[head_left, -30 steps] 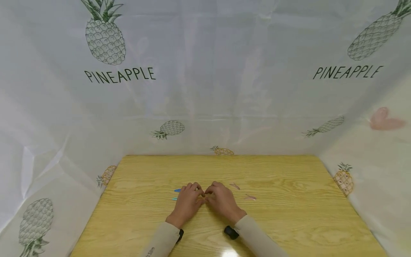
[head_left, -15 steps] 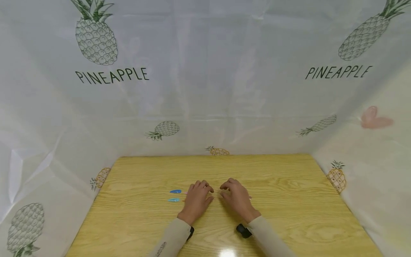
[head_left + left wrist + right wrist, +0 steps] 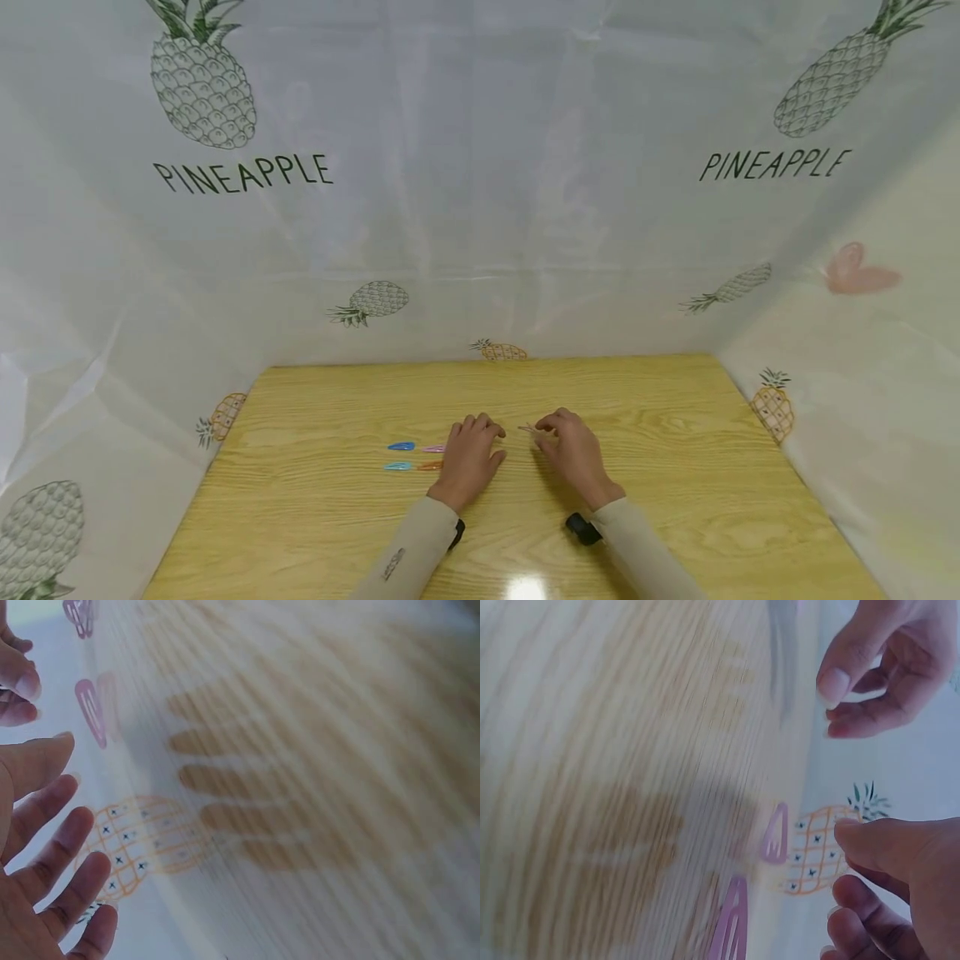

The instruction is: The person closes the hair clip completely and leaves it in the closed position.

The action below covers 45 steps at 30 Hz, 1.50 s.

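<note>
In the head view my left hand lies over the table with relaxed fingers and nothing in them. To its left rest a blue snap hair clip, a light blue clip, a pink clip and an orange clip, the last two right beside the hand. My right hand reaches over the table, its fingertips right by a pinkish hair clip. The right wrist view has two pinkish clips, a nearer clip and a farther clip; thumb and fingers there stand apart, holding nothing visible.
The wood-grain table is enclosed by a pale curtain printed with pineapples, at the back and both sides. A black wrist camera sits at my right cuff.
My hands, fingertips close together a second ago, have separated. The right hand has moved right to the pinkish clips; the left has drawn away from the row, uncovering the pink and orange clips.
</note>
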Available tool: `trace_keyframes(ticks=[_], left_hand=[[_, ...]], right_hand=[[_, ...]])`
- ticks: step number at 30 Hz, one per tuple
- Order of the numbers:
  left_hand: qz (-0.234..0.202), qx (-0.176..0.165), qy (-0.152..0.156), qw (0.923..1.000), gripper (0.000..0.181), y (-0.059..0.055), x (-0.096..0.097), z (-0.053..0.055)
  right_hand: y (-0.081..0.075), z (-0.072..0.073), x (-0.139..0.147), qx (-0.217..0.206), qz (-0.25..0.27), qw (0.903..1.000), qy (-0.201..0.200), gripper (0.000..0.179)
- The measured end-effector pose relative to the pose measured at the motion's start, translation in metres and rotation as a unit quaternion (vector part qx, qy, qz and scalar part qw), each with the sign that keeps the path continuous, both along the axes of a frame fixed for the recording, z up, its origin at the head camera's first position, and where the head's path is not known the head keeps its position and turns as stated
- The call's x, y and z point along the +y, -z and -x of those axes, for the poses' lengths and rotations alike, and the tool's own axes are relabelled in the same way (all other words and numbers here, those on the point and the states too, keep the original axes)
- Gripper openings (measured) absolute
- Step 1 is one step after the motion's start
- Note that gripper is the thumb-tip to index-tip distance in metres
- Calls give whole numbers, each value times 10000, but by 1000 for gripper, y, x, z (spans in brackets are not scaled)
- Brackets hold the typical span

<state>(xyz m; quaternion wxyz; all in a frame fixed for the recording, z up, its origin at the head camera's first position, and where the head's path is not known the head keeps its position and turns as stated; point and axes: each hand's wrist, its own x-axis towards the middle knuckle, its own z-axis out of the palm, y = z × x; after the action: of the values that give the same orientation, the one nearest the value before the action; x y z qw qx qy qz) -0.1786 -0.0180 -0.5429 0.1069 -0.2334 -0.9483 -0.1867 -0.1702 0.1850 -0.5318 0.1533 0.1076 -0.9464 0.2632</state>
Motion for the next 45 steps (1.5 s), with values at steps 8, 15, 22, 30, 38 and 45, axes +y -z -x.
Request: trace_keyframes(ticks=[8,15,22,30,38,45], left_hand=[[224,-52,-80,9997,27,1,12,7],[428,-283,-182,9985,26,-1,24,13],[527,-439,-318,9971,27,-4,33,18],[574,-502,-472,9960,28,-4,41,21],[727,-339,-475,9956,26,-2,46,23],[641,-323,-430,9965,13,-2,50,24]], right_hand=[[0,3,10,-258,69,9996,67,19],[6,8,13,-403,-68,9991,141,19],[7,13,9,-449,-153,9988,152,19],[7,18,4,-697,-283,9968,257,17],[8,22,0,-874,-381,9945,442,16],[7,22,-4,-783,-502,9947,445,6]])
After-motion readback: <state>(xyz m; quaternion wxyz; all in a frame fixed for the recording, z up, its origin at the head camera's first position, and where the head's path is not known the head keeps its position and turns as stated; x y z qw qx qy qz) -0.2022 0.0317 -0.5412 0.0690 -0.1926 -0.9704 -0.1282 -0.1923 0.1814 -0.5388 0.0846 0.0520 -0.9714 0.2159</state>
